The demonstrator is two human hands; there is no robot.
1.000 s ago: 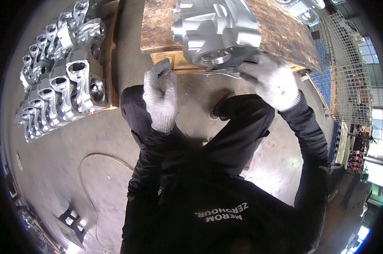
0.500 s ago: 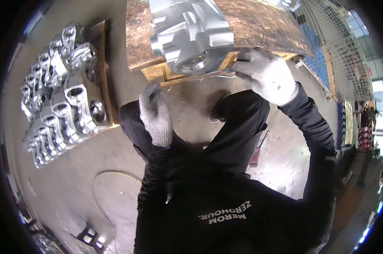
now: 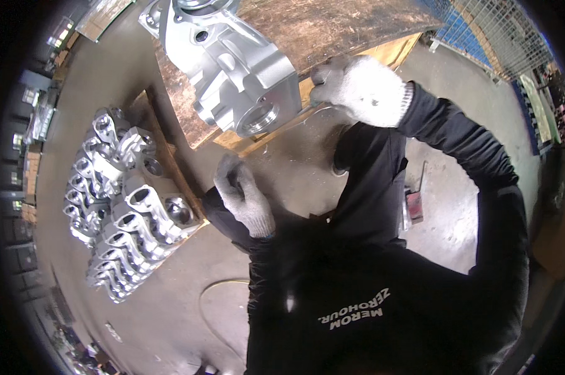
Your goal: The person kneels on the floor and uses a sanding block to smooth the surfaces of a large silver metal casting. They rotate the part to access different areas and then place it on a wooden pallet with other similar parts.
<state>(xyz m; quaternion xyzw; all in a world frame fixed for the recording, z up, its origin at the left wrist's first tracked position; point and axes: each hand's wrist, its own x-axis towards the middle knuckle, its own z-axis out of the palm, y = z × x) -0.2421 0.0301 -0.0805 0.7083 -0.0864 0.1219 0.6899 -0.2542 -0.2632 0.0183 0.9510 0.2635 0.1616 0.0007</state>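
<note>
A large silver cast-metal housing [image 3: 248, 81] stands on a worn wooden table [image 3: 332, 28], its round machined bore turned toward me. My right hand [image 3: 363, 90], in a pale knit glove, is closed just right of the bore. Its fingers are curled round a slim tool, mostly hidden in the grip; a thin bent piece shows below the fingers, apart from the bore as far as I can see. My left hand [image 3: 245, 197], gloved too, hovers over my left thigh below the housing. Its fingers are loosely bent, thumb apart, with nothing visible in them.
On the left, a wooden pallet [image 3: 170, 147] carries several similar silver castings [image 3: 129, 219] in tight rows. A yellowish hose [image 3: 204, 303] curves over the floor. A red object [image 3: 413, 206] lies beside my right leg. Wire-mesh cage panels [image 3: 501, 37] stand at the far right.
My view has turned, so the housing sits further left and more of its upper end shows. My right hand stays closed near the bore; the left fingers look slightly more bent.
</note>
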